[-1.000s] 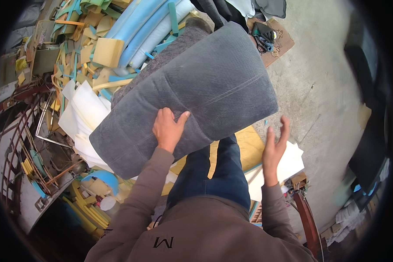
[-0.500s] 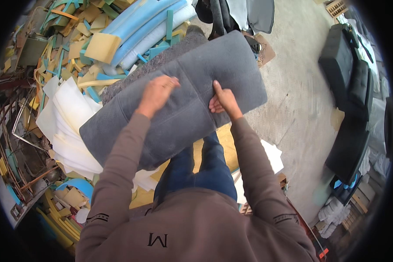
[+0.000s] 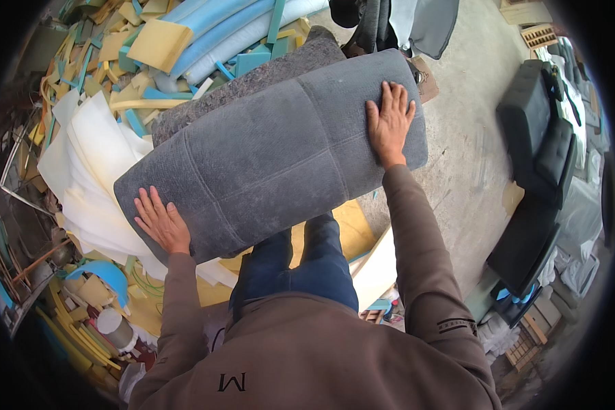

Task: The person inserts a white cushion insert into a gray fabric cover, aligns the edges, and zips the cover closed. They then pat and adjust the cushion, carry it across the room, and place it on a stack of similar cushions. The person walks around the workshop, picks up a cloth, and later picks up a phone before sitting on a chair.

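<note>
A large grey upholstered fabric cushion with stitched seams [image 3: 273, 154] is held out in front of the person, slanting from lower left to upper right above their blue-jeaned legs [image 3: 301, 260]. The left hand [image 3: 160, 224] lies flat on the cushion's lower left end, fingers spread, its grip released and only pressing the fabric. The right hand [image 3: 389, 123] rests palm-down on the upper right end, fingers likewise spread and not clenched around anything. Just behind the cushion, touching its upper edge, lies a darker grey felt pad [image 3: 253, 78]. To the left is a pile of white foam sheets [image 3: 89, 171], and beyond it a heap of blue, teal and yellow foam offcuts [image 3: 184, 34]. A yellow foam slab [image 3: 352, 225] shows beneath the cushion beside the legs. On the bare concrete floor [image 3: 468, 130] to the right stand black seat cushions [image 3: 536, 178], well apart from the hands.
</note>
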`<state>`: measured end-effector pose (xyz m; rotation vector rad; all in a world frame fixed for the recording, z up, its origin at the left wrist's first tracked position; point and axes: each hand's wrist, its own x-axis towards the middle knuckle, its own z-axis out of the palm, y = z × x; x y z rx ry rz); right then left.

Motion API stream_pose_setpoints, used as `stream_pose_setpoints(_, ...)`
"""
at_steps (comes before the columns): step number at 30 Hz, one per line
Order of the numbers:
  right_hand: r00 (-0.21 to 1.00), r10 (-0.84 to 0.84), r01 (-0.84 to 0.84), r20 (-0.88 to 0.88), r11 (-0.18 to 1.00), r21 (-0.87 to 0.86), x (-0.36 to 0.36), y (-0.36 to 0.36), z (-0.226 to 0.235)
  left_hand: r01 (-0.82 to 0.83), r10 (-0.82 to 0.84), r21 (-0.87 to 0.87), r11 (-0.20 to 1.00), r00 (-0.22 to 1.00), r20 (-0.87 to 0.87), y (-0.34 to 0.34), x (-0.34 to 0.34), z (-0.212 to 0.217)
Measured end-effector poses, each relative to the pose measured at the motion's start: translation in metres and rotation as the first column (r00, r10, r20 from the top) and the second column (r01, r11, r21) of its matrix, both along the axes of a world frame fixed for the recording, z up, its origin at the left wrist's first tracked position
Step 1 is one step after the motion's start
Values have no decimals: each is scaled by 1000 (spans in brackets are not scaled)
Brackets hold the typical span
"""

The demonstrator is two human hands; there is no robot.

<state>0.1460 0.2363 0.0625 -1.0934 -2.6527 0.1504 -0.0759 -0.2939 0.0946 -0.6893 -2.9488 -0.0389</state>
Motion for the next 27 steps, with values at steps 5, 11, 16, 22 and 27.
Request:
stream_pose_setpoints(5, 999, -38, 42, -37, 994, 102, 5, 37, -17, -165, 167, 46, 985, 985, -46, -45, -3, -20)
stream_pose_setpoints(11, 968, -231, 236, -94, 971, 39, -5, 49, -3, -503, 487, 177, 846, 864, 129, -102, -24, 26)
stream_pose_setpoints(16, 918, 318, -340, -236, 939, -57, -65, -127, 57, -22, 35, 274, 962, 998, -42, 30, 13, 50)
stream_pose_setpoints(22, 853, 521, -518, -25, 841, -159, -79, -134, 27, 244, -255, 78, 967, 938, 236, 121, 47, 6)
stream_pose_setpoints(27, 954, 297, -300, 45, 945, 132, -46, -38, 14, -88, 105, 146, 985, 988, -114, -46, -35, -18)
